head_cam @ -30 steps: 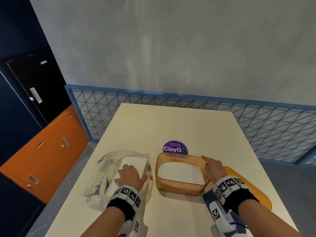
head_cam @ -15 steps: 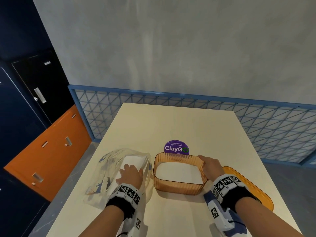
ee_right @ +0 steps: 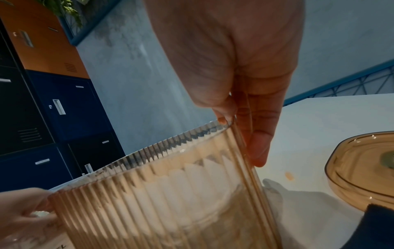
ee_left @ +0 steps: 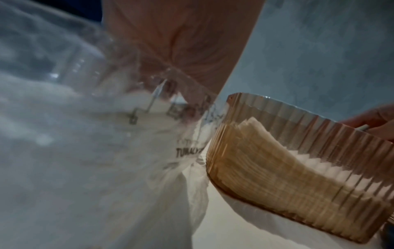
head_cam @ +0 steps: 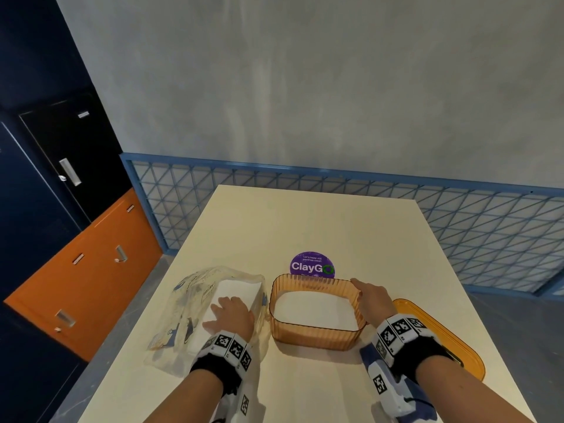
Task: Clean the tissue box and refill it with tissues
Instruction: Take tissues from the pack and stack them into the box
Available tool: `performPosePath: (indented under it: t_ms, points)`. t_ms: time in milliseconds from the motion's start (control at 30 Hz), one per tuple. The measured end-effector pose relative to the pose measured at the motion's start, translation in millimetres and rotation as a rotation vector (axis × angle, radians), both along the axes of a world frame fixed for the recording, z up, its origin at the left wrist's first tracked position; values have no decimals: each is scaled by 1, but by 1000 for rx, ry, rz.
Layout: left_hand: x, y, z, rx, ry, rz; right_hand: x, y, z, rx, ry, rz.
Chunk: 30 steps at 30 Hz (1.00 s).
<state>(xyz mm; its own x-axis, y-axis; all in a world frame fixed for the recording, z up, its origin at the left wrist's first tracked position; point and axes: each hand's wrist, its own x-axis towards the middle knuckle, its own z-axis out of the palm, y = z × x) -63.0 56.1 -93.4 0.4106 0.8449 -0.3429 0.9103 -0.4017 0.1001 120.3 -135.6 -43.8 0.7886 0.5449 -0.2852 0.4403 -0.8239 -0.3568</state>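
Observation:
The amber ribbed tissue box (head_cam: 314, 337) stands open on the table with a white stack of tissues (head_cam: 314, 309) inside. My right hand (head_cam: 363, 296) pinches the box's right rim, thumb inside and fingers (ee_right: 258, 151) outside. To the left of the box lies a clear printed plastic bag (head_cam: 186, 297) holding a white tissue pack (head_cam: 235, 290). On that pack my left hand (head_cam: 229, 309) lies flat, fingers spread. The left wrist view shows the bag (ee_left: 106, 134) touching the box (ee_left: 298, 168). The box's amber lid (head_cam: 457, 340) lies to the right, partly under my right forearm.
A round purple ClayGo sticker (head_cam: 312, 265) lies just behind the box on the cream table (head_cam: 305, 221). A blue lattice railing (head_cam: 457, 227) runs behind the table's far edge. Orange and dark blue lockers (head_cam: 85, 270) stand to the left.
The head view has shifted a little. Both hands keep their places, the left on the tissue pack and the right on the box rim.

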Motion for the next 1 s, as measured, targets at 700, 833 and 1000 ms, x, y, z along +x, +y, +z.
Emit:
performPosePath:
  t_ms: [700, 833, 1000]
  points:
    - [-45, 22, 99, 62, -687, -21, -32, 49, 62, 355, -43, 199]
    - [-47, 11, 113, 104, -799, -173, -72, 101, 101, 474, 769, 108]
    - [-53, 9, 93, 117, -669, -417, -83, 138, 106, 498, 1089, 34]
